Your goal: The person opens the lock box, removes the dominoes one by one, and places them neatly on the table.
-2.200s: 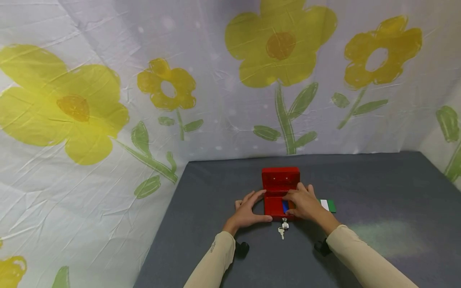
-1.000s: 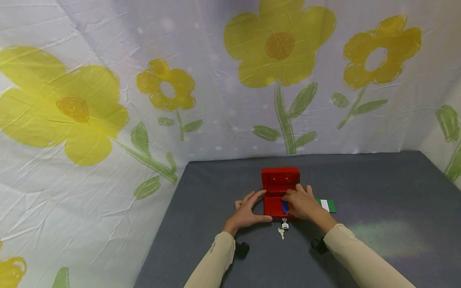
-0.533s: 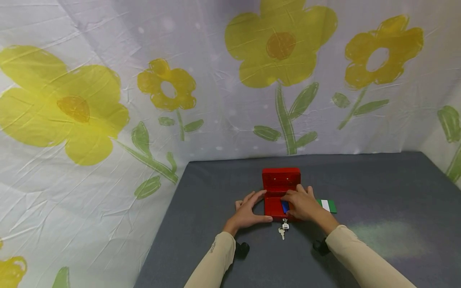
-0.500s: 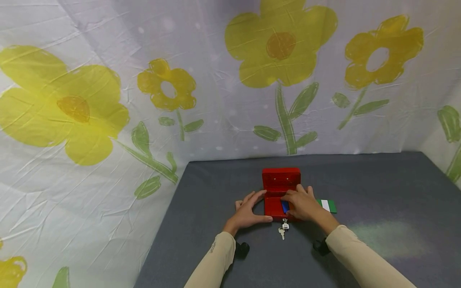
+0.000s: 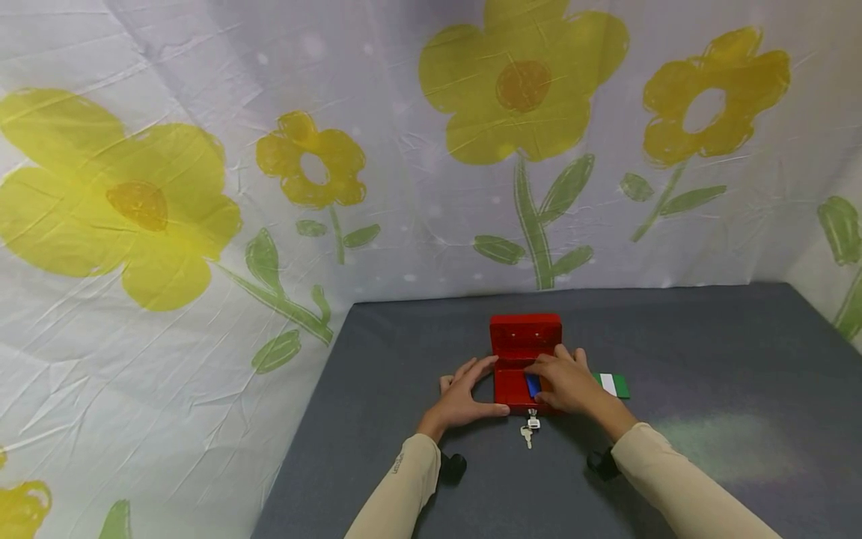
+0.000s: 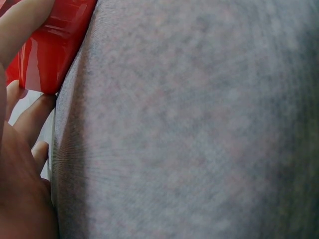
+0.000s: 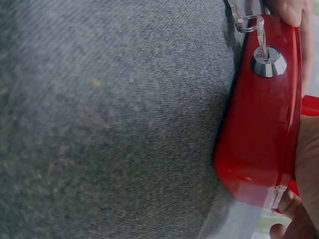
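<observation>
A red metal cash box (image 5: 509,387) stands with its lid (image 5: 525,322) raised toward the back. My left hand (image 5: 461,404) holds the box's left end, thumb at the front edge and index finger near the back corner. Over the right part of the box, my right hand (image 5: 571,383) pinches a flat blue card (image 5: 533,385) lying inside, index finger at its far end and thumb at its near end. The hand hides the card's right part. In the right wrist view, a key sits in the front lock (image 7: 269,64), with a ring (image 7: 249,24) through it.
A second key (image 5: 527,436) hangs before the box on the grey tabletop (image 5: 417,337). A green and white flat piece (image 5: 620,386) lies right of the box, partly behind my right hand. A flowered cloth (image 5: 404,224) hangs behind the table.
My right hand has shifted very slightly left inside the box, with the blue card between its fingertips. The left hand and the box have stayed in place.
</observation>
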Available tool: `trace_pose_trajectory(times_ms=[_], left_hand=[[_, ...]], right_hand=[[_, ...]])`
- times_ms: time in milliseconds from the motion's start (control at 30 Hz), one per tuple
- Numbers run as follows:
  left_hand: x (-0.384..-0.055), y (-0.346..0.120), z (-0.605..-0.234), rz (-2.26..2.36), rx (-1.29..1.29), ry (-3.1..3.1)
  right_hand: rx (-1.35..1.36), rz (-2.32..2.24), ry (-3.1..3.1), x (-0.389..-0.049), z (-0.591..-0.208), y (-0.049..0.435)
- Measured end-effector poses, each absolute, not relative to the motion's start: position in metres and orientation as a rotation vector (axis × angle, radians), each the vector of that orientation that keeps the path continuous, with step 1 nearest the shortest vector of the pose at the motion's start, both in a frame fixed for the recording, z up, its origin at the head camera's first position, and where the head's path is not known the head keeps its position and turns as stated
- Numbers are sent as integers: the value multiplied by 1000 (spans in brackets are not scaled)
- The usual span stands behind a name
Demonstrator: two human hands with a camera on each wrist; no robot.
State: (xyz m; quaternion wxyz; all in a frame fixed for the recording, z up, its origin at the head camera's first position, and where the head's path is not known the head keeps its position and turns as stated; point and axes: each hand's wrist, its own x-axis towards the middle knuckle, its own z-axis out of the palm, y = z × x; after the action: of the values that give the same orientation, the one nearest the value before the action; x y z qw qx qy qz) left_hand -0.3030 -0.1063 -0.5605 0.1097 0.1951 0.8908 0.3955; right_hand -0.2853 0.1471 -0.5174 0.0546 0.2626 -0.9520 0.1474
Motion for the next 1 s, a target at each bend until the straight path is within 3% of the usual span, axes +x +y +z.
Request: trace_pose_trajectory(times_ms=[1000], left_hand=[[-302,-106,-560,1186,583,2602]], right_hand=[[751,564,-2834,-283,-522,152]])
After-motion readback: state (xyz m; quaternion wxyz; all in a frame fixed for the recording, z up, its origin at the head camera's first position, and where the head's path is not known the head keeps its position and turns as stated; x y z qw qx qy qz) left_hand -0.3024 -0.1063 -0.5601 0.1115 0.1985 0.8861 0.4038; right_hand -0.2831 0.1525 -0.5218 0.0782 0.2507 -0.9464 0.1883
